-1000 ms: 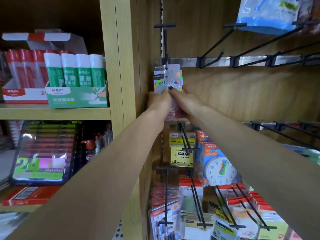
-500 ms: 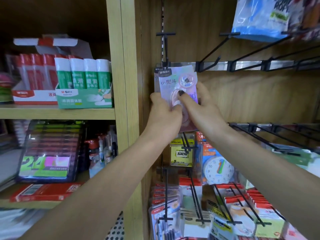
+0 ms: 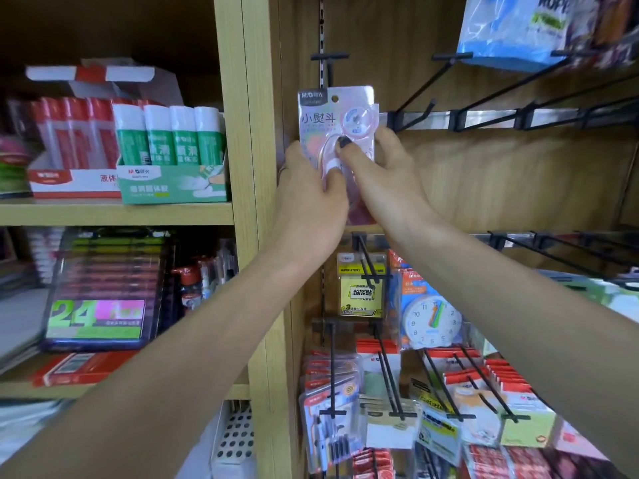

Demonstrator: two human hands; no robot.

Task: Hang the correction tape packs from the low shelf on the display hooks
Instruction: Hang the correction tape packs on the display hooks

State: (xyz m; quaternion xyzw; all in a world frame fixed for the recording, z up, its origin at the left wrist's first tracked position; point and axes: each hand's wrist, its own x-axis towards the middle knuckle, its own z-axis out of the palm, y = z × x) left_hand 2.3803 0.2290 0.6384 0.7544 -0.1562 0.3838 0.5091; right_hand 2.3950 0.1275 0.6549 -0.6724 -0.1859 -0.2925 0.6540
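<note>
At the left of the frame a green box of glue sticks [image 3: 173,157] sits on the wooden shelf [image 3: 114,213]. Near centre, your left hand [image 3: 311,191] curls its grip round the lower left of the correction tape pack [image 3: 337,119], thumb on its front. Your right hand [image 3: 383,174] pinches the pack's right side. The pack stands upright just below the black display hook [image 3: 330,63], its hole off the hook.

The correction tape pack [image 3: 336,108] is pale pink with grey lettering, before black display hooks [image 3: 416,115] and tan wood-grain panelling [image 3: 518,174].
</note>
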